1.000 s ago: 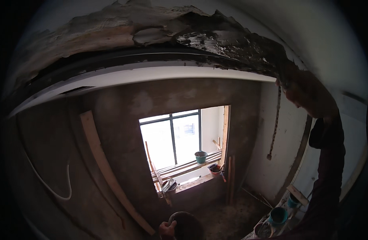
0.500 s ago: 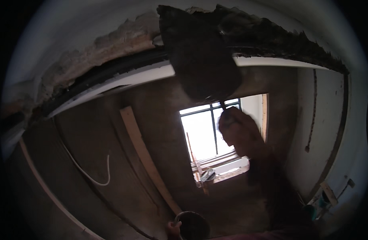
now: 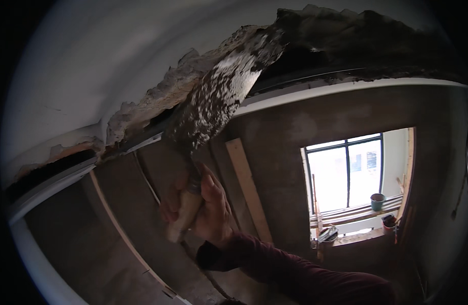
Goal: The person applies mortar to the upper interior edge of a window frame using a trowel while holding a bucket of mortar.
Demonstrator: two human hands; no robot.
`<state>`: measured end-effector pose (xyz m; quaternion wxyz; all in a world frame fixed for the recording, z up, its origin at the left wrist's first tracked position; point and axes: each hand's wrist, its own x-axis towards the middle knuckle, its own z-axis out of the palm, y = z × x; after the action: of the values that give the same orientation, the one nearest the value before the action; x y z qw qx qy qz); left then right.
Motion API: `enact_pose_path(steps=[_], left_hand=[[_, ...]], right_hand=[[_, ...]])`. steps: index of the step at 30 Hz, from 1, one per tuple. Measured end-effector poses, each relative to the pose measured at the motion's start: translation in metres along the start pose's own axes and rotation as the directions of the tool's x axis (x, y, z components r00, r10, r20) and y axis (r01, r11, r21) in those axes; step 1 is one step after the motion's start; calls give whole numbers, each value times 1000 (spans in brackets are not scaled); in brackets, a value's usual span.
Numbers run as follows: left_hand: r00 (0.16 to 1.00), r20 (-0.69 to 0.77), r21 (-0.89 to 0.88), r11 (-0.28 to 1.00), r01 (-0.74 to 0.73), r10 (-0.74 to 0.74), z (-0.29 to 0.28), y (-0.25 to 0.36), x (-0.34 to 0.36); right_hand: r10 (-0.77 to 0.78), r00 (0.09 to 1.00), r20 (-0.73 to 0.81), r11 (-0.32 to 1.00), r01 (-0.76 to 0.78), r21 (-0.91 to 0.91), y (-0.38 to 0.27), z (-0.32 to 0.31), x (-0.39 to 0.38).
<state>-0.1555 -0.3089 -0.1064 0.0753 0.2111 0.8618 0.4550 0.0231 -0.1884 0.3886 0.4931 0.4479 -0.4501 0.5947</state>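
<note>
My right hand [image 3: 209,213] is raised in the middle, wrapped round the pale handle of a trowel [image 3: 225,91]. The broad metal blade, speckled with wet dark material, reaches up across the broken, crumbly edge [image 3: 175,79] of a white ceiling [image 3: 66,76]. Beside the blade runs a dark recess above a white strip [image 3: 348,85]. The sleeve of that arm comes in from the lower right. Only a dark sliver shows at the bottom edge; my left hand is out of sight.
A bare dark wall holds a bright window [image 3: 325,175] with planks across its lower part, a green bucket [image 3: 377,201] and other containers [image 3: 327,234] on them. A long wooden board [image 3: 249,185] leans on that wall. Another strip of wood [image 3: 119,226] runs down at left.
My right hand and trowel have swung left along the ceiling edge. The view has turned left, moving the window rightward. My left hand and the dark vessel it held have dropped from view.
</note>
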Motion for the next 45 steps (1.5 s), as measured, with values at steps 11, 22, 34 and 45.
enact_pose_path(steps=[11, 22, 34, 45], left_hand=[[958, -143, -37, 969, 245, -248, -34, -36, -78], [944, -236, -84, 972, 218, -232, -33, -40, -107], [967, -246, -258, 966, 2, -67, -50, 25, -84], [998, 62, -280, 959, 33, -17, -29, 74, -42]], right_hand=[[-43, 998, 50, 920, 20, 392, 15, 48, 36], [20, 999, -47, 963, -7, 270, 27, 69, 50], [194, 981, 5, 907, -182, 381, 9, 76, 21], [182, 980, -84, 779, -91, 620, -31, 111, 13]])
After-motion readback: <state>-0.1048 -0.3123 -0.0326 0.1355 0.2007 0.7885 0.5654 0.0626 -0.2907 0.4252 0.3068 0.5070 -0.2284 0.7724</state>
